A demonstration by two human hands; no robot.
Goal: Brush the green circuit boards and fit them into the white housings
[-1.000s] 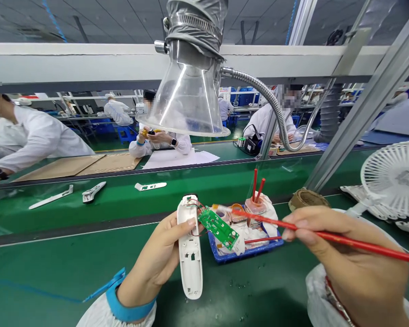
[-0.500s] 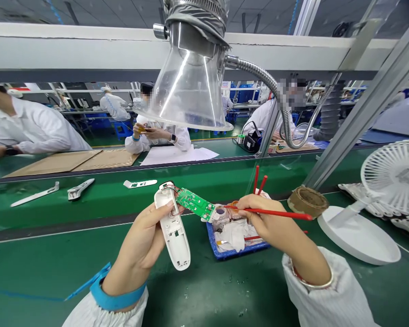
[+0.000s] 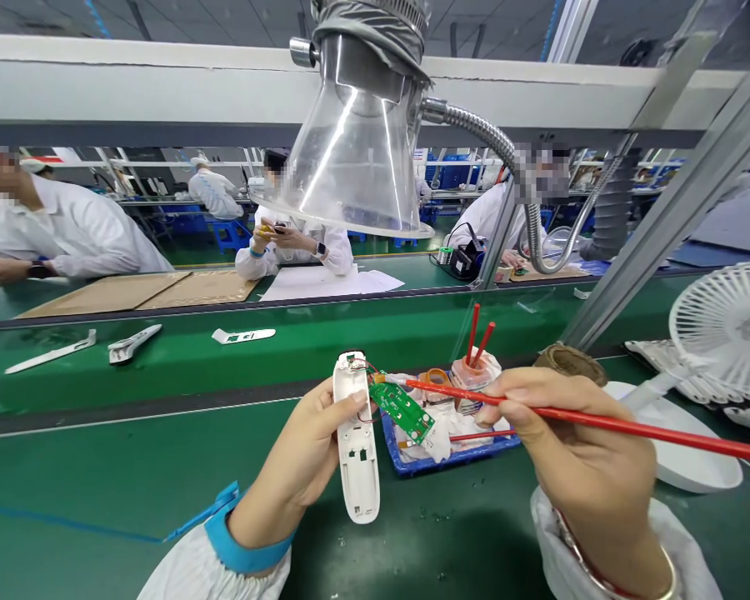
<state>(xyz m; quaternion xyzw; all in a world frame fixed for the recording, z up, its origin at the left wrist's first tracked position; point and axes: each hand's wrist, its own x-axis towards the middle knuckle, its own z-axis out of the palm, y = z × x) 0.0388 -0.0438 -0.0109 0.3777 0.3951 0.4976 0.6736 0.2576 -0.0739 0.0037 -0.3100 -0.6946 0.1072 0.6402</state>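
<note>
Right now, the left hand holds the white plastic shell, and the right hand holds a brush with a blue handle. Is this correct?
Not fully: the brush in the right hand is red-handled, not blue, as the head view shows. The left hand does hold the white plastic shell.

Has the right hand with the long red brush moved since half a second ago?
Yes, rightward: the bare right hand overlapped the right side of the blue plastic tray in view; now it lies mostly beyond that side.
</note>
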